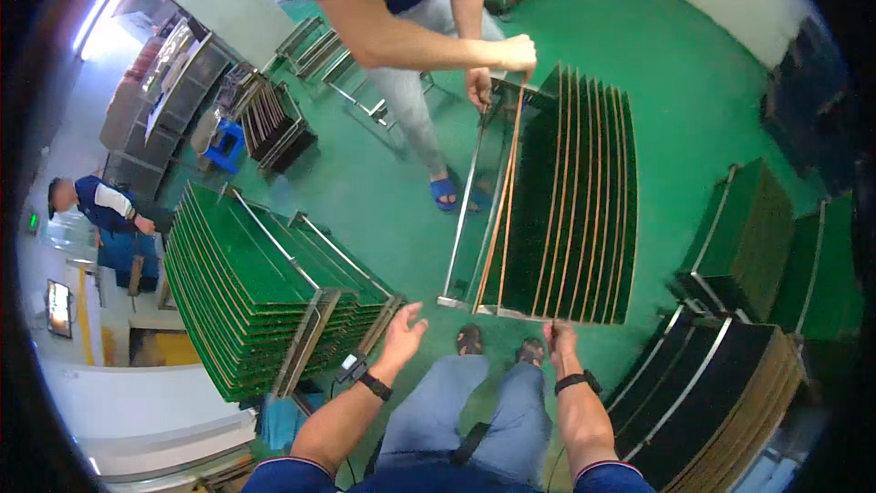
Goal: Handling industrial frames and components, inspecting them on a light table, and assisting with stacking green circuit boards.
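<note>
In front of me stands a metal rack (456, 302) filled with several thin dark green panels with orange edges (584, 210). Two panels at its left side lean at an angle from the rest. My right hand (560, 340) is closed at the rack's near bar, its fingertips partly hidden. To the left, my left hand (402, 336) hangs open and holds nothing, just beside a second rack of green panels (237, 283). Across from me, a co-worker grips an orange-edged panel at its far end with one hand (516, 53); the other hand (477, 89) is at the rack's far frame.
More racks of panels (707, 393) stand close on my right, with others (744, 237) behind them. At the far left are a loaded rack (271, 123) and a blue stool (224, 146). Another person (108, 205) is at the left. The floor (684, 82) is green.
</note>
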### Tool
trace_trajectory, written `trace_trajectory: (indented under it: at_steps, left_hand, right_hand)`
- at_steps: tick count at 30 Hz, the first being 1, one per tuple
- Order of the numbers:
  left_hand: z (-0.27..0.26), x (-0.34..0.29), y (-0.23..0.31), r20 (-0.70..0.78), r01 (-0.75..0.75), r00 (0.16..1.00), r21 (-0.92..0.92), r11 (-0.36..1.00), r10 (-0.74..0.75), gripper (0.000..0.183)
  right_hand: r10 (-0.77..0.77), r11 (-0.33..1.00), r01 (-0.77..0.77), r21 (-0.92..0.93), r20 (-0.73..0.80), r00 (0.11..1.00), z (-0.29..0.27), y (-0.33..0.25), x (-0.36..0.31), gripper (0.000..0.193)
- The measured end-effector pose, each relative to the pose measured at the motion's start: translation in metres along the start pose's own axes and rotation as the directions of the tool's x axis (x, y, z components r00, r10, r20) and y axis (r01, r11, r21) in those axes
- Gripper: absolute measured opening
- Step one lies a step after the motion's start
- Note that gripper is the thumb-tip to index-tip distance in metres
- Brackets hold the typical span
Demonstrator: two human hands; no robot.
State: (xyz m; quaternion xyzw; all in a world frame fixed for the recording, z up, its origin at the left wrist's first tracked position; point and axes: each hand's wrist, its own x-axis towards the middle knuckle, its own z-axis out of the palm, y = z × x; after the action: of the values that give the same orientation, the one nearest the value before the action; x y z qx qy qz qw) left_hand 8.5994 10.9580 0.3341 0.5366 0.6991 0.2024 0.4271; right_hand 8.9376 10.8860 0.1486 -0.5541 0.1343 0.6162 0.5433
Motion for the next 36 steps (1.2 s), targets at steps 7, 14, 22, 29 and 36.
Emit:
trace_trajectory:
  at_steps: [7, 14, 22, 29, 36]
  left_hand:
    - [0.016, 0.006, -0.025, 0.204, 0.122, 0.969, 0.084, 0.989, -0.137, 0.040]
    - [0.014, 0.016, -0.030, 0.226, 0.212, 0.951, 0.027, 0.977, -0.212, 0.039]
    - [-0.029, -0.043, 0.042, 0.274, 0.184, 0.957, -0.330, 0.926, -0.092, 0.029]
    - [-0.116, -0.155, 0.097, 0.063, 0.132, 0.991, -0.432, 0.892, -0.116, 0.028]
    - [-0.123, -0.281, 0.091, -0.214, 0.135, 0.898, -0.695, 0.706, -0.383, 0.031]
  right_hand:
    - [-0.024, 0.997, 0.028, 0.072, -0.056, 0.998, 0.020, 0.041, 0.127, 0.008]
    - [0.002, 1.000, -0.005, -0.031, -0.073, 0.997, 0.033, 0.063, 0.178, 0.009]
    - [0.048, 0.848, -0.063, -0.526, -0.041, 0.998, -0.024, 0.035, 0.052, 0.020]
    - [0.113, 0.369, 0.186, -0.911, 0.242, 0.964, 0.038, -0.100, -0.105, 0.010]
    - [0.283, 0.067, 0.643, -0.763, 0.633, 0.721, 0.129, -0.099, -0.162, 0.027]
